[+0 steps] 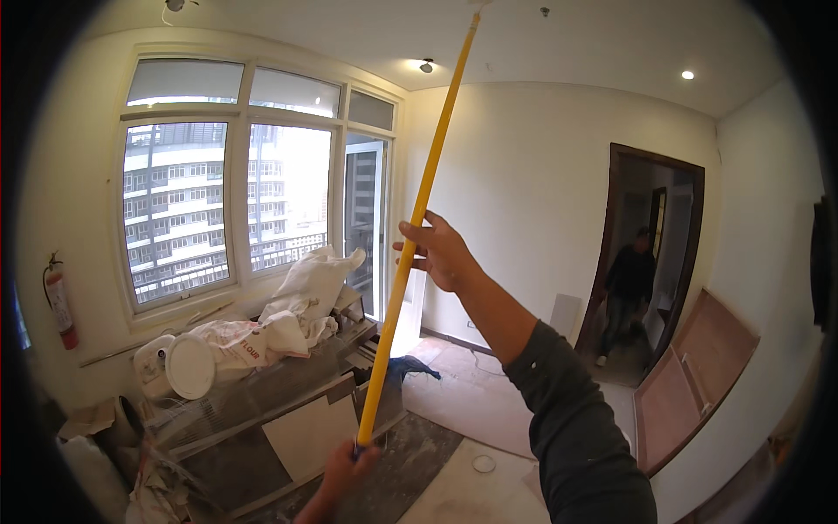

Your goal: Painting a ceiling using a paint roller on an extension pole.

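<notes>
A long yellow pole (413,271) slants up from low in the view to the ceiling (567,39). Something whitish at its top end meets the ceiling; its kind is too small to make out. Around the pole's dark lower end my left hand (346,476) is closed, partly cut off by the view's lower edge. Higher up, about midway along the pole, my right hand (443,253) grips it with thumb and fingers on either side. My right arm, in a dark sleeve, reaches up from the lower right.
White sacks (301,293), a round white lid (190,367) and boards (305,437) are heaped below the windows. A fire extinguisher (58,306) hangs at left. Another person (630,279) stands in the dark-framed doorway. A brownish panel (690,384) leans on the right wall. Ceiling lights (426,66) protrude nearby.
</notes>
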The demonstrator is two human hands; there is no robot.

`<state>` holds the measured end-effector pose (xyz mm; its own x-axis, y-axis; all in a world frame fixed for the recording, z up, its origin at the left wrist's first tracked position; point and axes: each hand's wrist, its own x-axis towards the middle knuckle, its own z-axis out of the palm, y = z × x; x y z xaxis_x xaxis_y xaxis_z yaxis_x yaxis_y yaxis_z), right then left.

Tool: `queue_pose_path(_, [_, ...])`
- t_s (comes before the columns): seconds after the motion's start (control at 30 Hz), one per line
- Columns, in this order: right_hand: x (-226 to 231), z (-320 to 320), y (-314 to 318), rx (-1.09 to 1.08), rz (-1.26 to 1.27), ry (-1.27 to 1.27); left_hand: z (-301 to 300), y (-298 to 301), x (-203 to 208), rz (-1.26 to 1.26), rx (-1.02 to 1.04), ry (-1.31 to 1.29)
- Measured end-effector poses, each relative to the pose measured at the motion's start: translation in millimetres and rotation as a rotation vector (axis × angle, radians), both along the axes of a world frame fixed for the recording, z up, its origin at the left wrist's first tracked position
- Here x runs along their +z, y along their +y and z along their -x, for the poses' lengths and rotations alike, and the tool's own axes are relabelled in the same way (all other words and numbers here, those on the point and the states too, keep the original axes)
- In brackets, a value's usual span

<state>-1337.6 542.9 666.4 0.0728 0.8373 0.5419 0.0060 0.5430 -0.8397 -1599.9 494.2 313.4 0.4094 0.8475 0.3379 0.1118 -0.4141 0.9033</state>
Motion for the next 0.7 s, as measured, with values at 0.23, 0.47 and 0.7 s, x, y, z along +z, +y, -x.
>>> queue_pose_path(0.23, [-110,17,-18,-0.029,0.152,0.247,172,-137,-266,0.324,0.112,0.248])
queue_pose_path(0.47, [-314,39,-89,-0.145,0.377,0.523,342,-243,-236,0.229,0.296,0.828])
queue_pose_path(0.7, [-475,59,-186,-0.216,0.611,0.932,397,-229,-107,0.259,0.301,1.023])
